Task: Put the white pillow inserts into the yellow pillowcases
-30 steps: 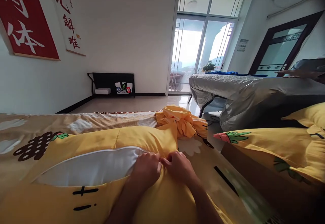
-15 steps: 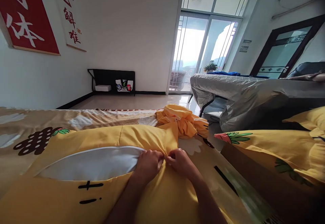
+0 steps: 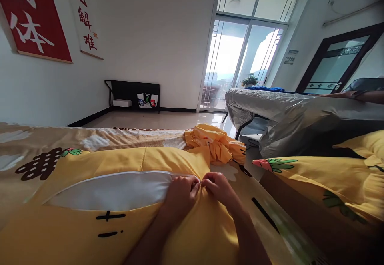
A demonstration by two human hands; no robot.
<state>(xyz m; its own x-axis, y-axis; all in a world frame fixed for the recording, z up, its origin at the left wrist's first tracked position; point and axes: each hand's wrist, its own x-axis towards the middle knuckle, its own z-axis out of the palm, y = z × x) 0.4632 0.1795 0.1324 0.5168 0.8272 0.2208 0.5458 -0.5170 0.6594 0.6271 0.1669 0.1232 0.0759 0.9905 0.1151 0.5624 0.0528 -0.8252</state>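
A yellow pillowcase (image 3: 72, 233) with black printed marks lies in front of me, its long opening gaping on the left. Inside the gap shows a white pillow (image 3: 120, 193). My left hand (image 3: 183, 193) is closed on the edge of the opening near its right end, with the knuckles over the white pillow. Just right of it, my right hand (image 3: 218, 187) pinches the same gathered edge. The fingertips of both hands nearly meet, and the fabric puckers between them. Whatever small part sits under the fingertips is hidden.
Beneath lies a patterned brown blanket (image 3: 96, 141), with a crumpled orange-yellow cloth (image 3: 214, 143) beyond the pillowcase. To the right are another yellow pillow (image 3: 324, 173) and a brown cardboard box (image 3: 294, 197). Another person's arm (image 3: 366, 96) rests on the plastic-covered table (image 3: 288, 109).
Both hands have shifted slightly right along the opening's edge, still gripping it. The gap now reaches a little further right. The other person's arm extends further left over the covered table.
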